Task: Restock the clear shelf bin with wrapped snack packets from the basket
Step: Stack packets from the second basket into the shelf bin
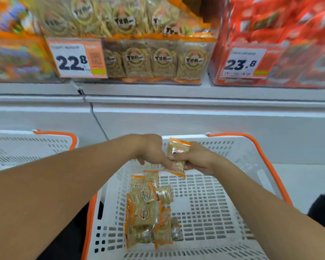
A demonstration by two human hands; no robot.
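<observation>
Two packets in right hand, left hand touching.

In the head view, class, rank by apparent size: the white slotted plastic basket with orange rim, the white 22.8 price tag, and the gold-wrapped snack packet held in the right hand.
1. White slotted plastic basket
2. White 22.8 price tag
3. Gold-wrapped snack packet, partly covered by the right hand; tag and packet lie at different depths, so unsure.

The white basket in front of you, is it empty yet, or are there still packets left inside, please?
Not empty: a loose pile of packets lies on the white basket's floor, left of centre.
</observation>
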